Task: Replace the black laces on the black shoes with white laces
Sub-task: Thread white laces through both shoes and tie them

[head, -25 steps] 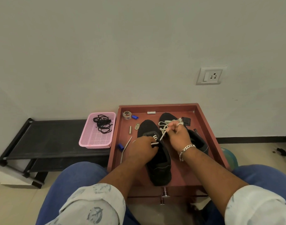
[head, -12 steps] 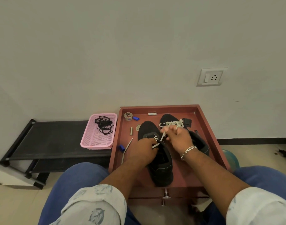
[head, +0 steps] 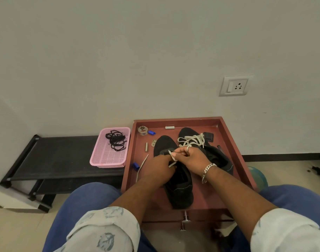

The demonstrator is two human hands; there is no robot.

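Both hands meet over the near black shoe [head: 177,186], which lies in the red tray [head: 233,159] with its toe toward the wall. The right hand [head: 191,159] pinches the white lace [head: 172,156] between thumb and fingers, just over the eyelets. The left hand [head: 158,167] is curled against the shoe's tongue, fingers pressed together; it seems to grip the lace too, though the knuckles hide it. The second black shoe [head: 217,159] sits just behind, with a loose white lace [head: 192,140] heaped on its toe. The black laces [head: 116,141] lie tangled in the pink basket [head: 108,160] on the black bench [head: 64,157].
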